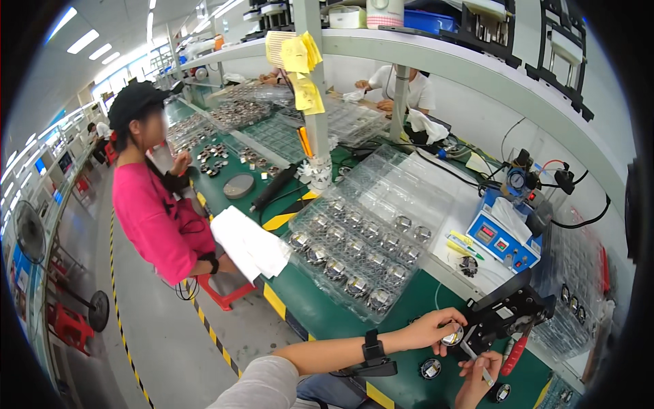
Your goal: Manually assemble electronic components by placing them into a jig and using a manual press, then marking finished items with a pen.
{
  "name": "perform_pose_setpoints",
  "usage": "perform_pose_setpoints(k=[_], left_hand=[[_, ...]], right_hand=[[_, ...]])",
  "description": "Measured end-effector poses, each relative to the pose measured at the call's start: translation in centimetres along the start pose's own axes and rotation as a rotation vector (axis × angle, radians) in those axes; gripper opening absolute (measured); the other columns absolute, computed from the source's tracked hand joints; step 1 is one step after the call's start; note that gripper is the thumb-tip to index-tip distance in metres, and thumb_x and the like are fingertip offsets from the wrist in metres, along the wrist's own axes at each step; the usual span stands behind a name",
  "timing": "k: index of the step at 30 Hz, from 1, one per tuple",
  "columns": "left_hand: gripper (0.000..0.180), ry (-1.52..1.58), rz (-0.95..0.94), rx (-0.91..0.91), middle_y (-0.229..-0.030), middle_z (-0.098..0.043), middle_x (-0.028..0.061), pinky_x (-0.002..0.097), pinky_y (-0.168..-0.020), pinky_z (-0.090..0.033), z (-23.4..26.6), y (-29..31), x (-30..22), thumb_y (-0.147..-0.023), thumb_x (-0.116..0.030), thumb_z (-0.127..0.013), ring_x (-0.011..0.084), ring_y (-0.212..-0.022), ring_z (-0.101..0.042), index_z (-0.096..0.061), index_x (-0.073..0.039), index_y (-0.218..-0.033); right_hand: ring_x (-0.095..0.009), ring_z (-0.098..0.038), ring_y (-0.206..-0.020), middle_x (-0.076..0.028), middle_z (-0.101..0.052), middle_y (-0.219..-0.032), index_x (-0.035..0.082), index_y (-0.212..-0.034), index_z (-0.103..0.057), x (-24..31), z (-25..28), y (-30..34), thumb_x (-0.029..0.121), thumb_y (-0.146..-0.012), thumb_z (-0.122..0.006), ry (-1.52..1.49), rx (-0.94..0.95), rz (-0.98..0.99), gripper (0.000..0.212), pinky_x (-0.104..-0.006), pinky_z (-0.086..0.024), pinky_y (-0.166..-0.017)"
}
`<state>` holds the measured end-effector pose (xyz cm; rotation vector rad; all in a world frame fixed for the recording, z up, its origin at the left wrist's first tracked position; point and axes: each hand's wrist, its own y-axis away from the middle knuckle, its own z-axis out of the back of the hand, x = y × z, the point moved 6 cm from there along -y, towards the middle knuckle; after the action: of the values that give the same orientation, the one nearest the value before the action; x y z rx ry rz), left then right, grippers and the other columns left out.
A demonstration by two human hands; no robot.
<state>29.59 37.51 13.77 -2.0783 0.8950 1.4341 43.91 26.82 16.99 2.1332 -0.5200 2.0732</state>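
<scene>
My left hand (430,330) is closed, pinching a small round metallic part (452,335) at the near side of a black fixture (509,308). Just below and to the right, my right hand (477,379) has its fingers curled round a thin pale tool (487,376), whose exact kind I cannot make out. A red-handled hand tool (516,354) lies beside the right hand, against the fixture. Two similar round parts rest on the green mat: one part (430,369) below my left hand, another part (503,392) beside my right wrist.
A clear tray (327,283) of round parts lies left of the fixture. Behind stands a blue control box (503,235) with hoses and a gauge. A shelf post (315,136) rises beyond the tray. A person in pink (157,211) is on the left, beside white sheets (248,244).
</scene>
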Motion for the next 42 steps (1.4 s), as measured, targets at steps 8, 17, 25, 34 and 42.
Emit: perform_pose_setpoints(k=[8, 17, 25, 34, 42], left_hand=[[0.027, -0.113, -0.002, 0.033, -0.096, -0.058, 0.004, 0.02, -0.045, -0.046, -0.1, 0.3, -0.6, -0.099, -0.017, -0.042, 0.0088, -0.057, -0.062, -0.049, -0.008, -0.123], [0.029, -0.034, 0.031, 0.018, -0.093, -0.057, 0.0046, 0.0199, -0.043, -0.047, -1.1, 0.5, -0.5, -0.099, -0.014, -0.04, 0.0093, -0.059, -0.062, -0.046, -0.008, -0.126], [0.024, -0.152, -0.046, 0.023, -0.092, -0.057, 0.0058, 0.0203, -0.044, -0.045, -0.9, 0.0, -0.4, -0.099, -0.013, -0.04, 0.0087, -0.056, -0.06, -0.046, -0.008, -0.121], [0.02, -0.016, -0.164, 0.003, -0.083, -0.058, 0.0031, 0.0227, -0.043, -0.04, -2.2, 0.4, -0.5, -0.099, -0.013, -0.043, 0.0066, -0.048, -0.049, -0.045, -0.004, -0.116], [0.019, -0.095, -0.046, 0.224, -0.089, -0.06, 0.0037, 0.0211, -0.044, -0.038, -2.7, 0.8, 0.5, -0.095, -0.009, -0.049, 0.0055, -0.047, -0.045, -0.046, -0.004, -0.113]], right_hand=[[-0.014, -0.057, -0.064, -0.012, -0.063, -0.082, 0.003, -0.102, -0.051, 0.7, -0.5, 0.3, 0.015, -0.094, -0.058, 0.035, -0.015, 0.049, 0.016, -0.0245, -0.047, -0.062], [-0.018, -0.061, -0.073, -0.013, -0.063, -0.084, 0.0, -0.101, -0.052, 1.4, -0.1, 0.5, 0.015, -0.093, -0.058, 0.169, -0.122, 0.152, 0.018, -0.0289, -0.049, -0.071], [-0.019, -0.062, -0.074, -0.014, -0.063, -0.087, 0.0, -0.103, -0.052, 1.6, -0.2, 0.4, 0.016, -0.094, -0.058, 0.205, -0.077, 0.17, 0.019, -0.0295, -0.05, -0.072], [-0.019, -0.061, -0.07, -0.014, -0.063, -0.083, 0.001, -0.104, -0.051, 1.9, 0.0, 1.0, 0.014, -0.094, -0.057, 0.201, -0.062, 0.169, 0.018, -0.028, -0.05, -0.068], [-0.017, -0.058, -0.068, -0.012, -0.061, -0.084, 0.001, -0.104, -0.052, 0.8, -0.3, 0.4, 0.016, -0.094, -0.056, 0.181, -0.067, 0.159, 0.018, -0.0277, -0.047, -0.066]])
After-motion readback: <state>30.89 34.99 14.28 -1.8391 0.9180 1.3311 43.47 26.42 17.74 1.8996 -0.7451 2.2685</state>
